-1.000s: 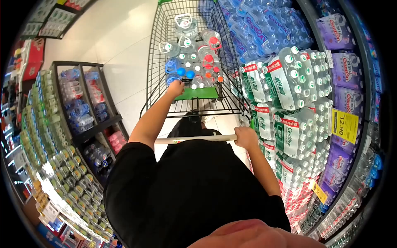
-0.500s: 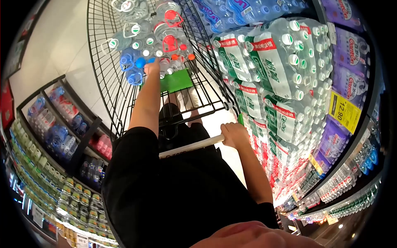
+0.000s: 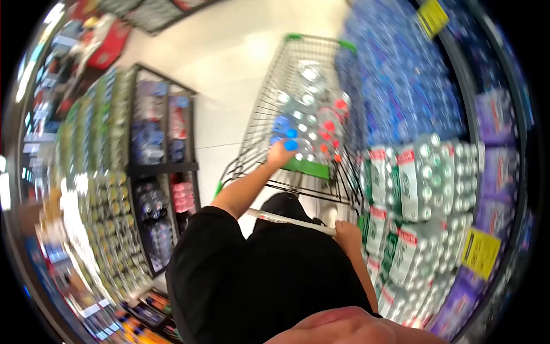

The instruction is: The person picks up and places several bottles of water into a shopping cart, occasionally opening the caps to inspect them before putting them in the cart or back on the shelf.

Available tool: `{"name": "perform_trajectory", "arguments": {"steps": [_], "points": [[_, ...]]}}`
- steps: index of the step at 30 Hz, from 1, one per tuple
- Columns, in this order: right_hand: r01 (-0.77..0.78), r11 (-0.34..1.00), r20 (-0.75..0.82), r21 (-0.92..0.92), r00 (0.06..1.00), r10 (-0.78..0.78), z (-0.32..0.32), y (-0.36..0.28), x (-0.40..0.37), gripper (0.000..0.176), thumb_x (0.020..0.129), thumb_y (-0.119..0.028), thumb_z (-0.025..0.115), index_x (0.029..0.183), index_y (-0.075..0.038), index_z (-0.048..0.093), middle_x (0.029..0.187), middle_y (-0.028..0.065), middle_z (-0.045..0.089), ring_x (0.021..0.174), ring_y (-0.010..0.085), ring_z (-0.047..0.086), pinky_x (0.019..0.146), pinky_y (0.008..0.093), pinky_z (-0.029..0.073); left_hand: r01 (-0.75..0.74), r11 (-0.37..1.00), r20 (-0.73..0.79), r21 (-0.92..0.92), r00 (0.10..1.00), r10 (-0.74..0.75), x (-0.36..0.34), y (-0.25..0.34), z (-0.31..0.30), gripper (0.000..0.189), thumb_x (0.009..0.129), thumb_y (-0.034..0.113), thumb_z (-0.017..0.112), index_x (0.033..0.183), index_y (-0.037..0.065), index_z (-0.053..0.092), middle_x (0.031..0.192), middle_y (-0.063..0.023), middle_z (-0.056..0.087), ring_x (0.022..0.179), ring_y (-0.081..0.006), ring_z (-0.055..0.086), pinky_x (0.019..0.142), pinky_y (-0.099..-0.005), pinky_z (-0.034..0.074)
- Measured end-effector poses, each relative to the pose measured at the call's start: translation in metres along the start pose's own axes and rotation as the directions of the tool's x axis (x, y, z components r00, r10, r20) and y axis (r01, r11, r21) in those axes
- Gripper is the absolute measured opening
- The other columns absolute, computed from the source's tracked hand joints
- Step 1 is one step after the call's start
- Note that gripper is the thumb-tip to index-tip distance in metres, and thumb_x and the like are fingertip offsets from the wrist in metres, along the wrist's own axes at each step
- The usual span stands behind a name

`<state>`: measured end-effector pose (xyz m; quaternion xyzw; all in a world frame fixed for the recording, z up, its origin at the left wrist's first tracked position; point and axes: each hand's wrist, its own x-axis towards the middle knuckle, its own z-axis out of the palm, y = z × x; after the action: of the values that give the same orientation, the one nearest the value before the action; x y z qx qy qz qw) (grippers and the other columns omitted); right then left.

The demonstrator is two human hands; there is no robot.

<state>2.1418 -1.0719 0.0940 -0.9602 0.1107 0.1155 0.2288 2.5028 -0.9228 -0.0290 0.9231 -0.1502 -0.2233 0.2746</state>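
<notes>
My left hand [image 3: 279, 153] reaches into the shopping cart [image 3: 252, 137] and is closed at the top of a blue-capped water bottle [image 3: 291, 145]; its fingertips are blurred. A second blue-capped bottle [image 3: 281, 124] stands just beyond. Around them in the cart are clear bottles with white caps [image 3: 309, 100] and bottles with red caps [image 3: 329, 125]. A green panel [image 3: 308, 167] crosses the cart's near end. My right hand [image 3: 347, 234] is wrapped round the right end of the pale cart handle [image 3: 292, 222].
On the right stand stacked packs of clear water bottles [image 3: 407, 183], blue bottle packs [image 3: 401, 80], purple packs [image 3: 495, 166] and a yellow price sign [image 3: 481, 252]. A dark-framed drink shelf [image 3: 163, 172] is on the left. Pale floor [image 3: 229, 86] runs ahead.
The view has swung left, so the cart now appears farther right and whole to its front end. My left hand stays at the blue-capped bottles, my right on the handle.
</notes>
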Motion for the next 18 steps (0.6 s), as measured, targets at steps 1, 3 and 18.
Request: {"name": "perform_trajectory", "arguments": {"steps": [1,3,18], "points": [[0.056,0.998,-0.036,0.012,0.998,-0.056,0.0,0.0,0.002,0.031,0.063,-0.019,0.08,0.085,-0.011,0.059,0.08,0.007,0.064,0.076,0.0298,0.065,0.064,0.044,0.051,-0.046,0.999,-0.033,-0.021,0.998,0.045,-0.021,0.018,-0.019,0.077,0.063,0.048,0.085,0.125,0.008,0.063,0.114,-0.0228,0.066,0.109,-0.0354,0.064,0.092,-0.0455,0.05],[0.143,0.989,-0.088,0.032,0.986,-0.14,-0.002,0.004,-0.003,0.033,0.063,-0.02,0.081,0.086,-0.011,0.059,0.082,0.0061,0.064,0.078,0.0302,0.065,0.064,0.0447,0.051,-0.229,0.97,-0.078,-0.088,0.972,0.222,-0.058,0.048,-0.05,0.071,0.064,0.047,0.085,0.12,0.009,0.065,0.112,-0.0207,0.066,0.105,-0.0349,0.063,0.09,-0.0448,0.05],[0.348,0.609,-0.155,0.713,0.925,-0.347,-0.092,-0.017,-0.048,0.093,0.066,-0.024,0.087,0.139,0.001,0.037,0.128,0.0197,0.053,0.117,0.0295,0.054,0.098,0.0393,0.044,-0.688,0.68,-0.596,-0.253,0.664,0.451,-0.348,0.226,-0.116,0.035,0.07,0.032,0.081,0.082,0.004,0.064,0.079,-0.01,0.051,0.075,-0.027,0.052,0.067,-0.0378,0.041]]}}
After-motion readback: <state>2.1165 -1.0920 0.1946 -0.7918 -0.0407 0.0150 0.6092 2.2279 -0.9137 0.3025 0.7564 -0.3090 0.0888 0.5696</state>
